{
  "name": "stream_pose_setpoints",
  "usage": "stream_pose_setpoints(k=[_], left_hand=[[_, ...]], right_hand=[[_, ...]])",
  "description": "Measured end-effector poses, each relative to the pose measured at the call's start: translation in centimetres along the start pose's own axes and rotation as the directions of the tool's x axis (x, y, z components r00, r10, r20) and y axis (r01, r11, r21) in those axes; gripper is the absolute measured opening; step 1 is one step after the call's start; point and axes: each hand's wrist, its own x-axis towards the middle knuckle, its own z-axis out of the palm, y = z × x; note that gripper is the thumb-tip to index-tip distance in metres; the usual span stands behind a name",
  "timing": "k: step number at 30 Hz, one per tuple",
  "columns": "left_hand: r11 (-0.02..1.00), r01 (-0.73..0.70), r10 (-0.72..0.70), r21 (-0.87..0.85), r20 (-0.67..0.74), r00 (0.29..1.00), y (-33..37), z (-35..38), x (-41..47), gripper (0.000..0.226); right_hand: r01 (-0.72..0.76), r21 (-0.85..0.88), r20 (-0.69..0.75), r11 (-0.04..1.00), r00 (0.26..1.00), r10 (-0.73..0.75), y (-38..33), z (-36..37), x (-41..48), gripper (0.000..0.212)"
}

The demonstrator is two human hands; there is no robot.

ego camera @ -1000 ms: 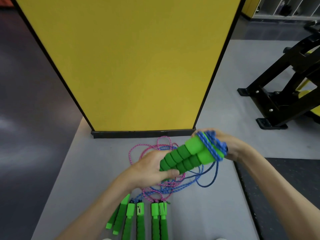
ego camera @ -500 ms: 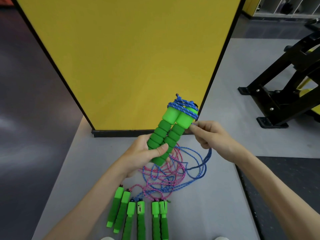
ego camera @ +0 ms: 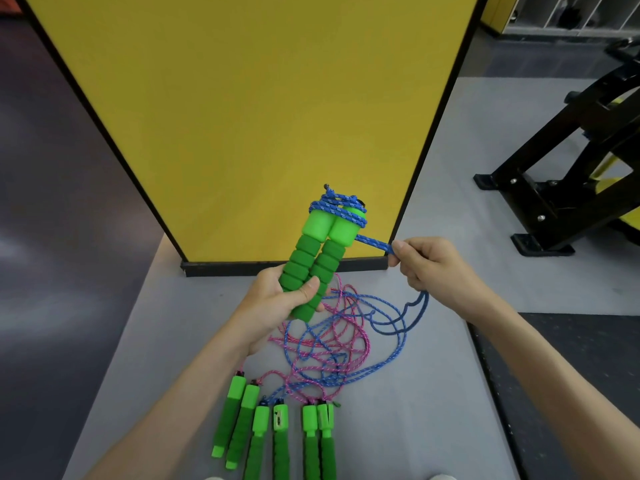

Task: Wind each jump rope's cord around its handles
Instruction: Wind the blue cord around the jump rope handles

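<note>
My left hand (ego camera: 273, 303) grips a pair of green foam handles (ego camera: 317, 258) side by side, tilted upright above the grey floor. A few turns of blue cord (ego camera: 337, 209) wrap their light-green tops. My right hand (ego camera: 429, 268) pinches the blue cord (ego camera: 372, 242) just right of the handles, pulled taut. The rest of that cord hangs below my right hand into a tangle of blue and pink cords (ego camera: 332, 344) on the floor. Several more green handles (ego camera: 277, 431) lie in a row near my feet, their cords running into the tangle.
A tall yellow panel (ego camera: 249, 109) with a black base stands right behind the handles. Black exercise equipment (ego camera: 568, 174) sits at the right. A dark mat (ego camera: 571, 375) borders the grey floor (ego camera: 156, 358) on the right, darker flooring on the left.
My left hand raised the handles from lying flat to nearly upright. My right hand left the handle tops, moved out to the right and now pulls the blue cord taut.
</note>
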Motion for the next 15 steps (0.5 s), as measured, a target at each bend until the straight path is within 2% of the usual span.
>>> stream_pose_setpoints(k=[3,5,7,10,13,15], left_hand=[[0.997,-0.025,0.032,0.069,-0.098,0.995,-0.3,-0.2,0.3,0.007],[0.967,-0.050,0.093,0.250,-0.163,0.982,-0.7,-0.4,0.6,0.007],[0.897,-0.053,0.157,0.438,-0.205,0.966,-1.0,-0.5,0.8,0.009],[0.780,-0.039,0.206,0.624,-0.197,0.959,-1.0,-0.4,0.9,0.011],[0.652,-0.020,0.236,0.758,-0.177,0.956,-1.1,-0.1,0.8,0.019],[0.575,-0.023,0.250,0.817,-0.149,0.957,-1.3,0.2,0.6,0.027]], right_hand=[[-0.004,-0.038,-0.047,0.999,0.999,0.002,-0.3,-0.2,-0.3,0.039],[0.015,-0.057,-0.056,0.998,0.998,-0.018,-0.6,-0.3,-0.5,0.038],[0.033,-0.073,-0.042,0.997,0.998,-0.036,-0.9,-0.3,-0.8,0.037],[0.064,-0.118,-0.012,0.991,0.998,-0.065,-1.3,-0.1,-1.3,0.032],[0.086,-0.157,0.028,0.984,0.996,-0.082,-1.8,0.5,-1.5,0.029],[0.080,-0.112,0.044,0.990,0.996,-0.076,-2.0,0.7,-1.5,0.030]])
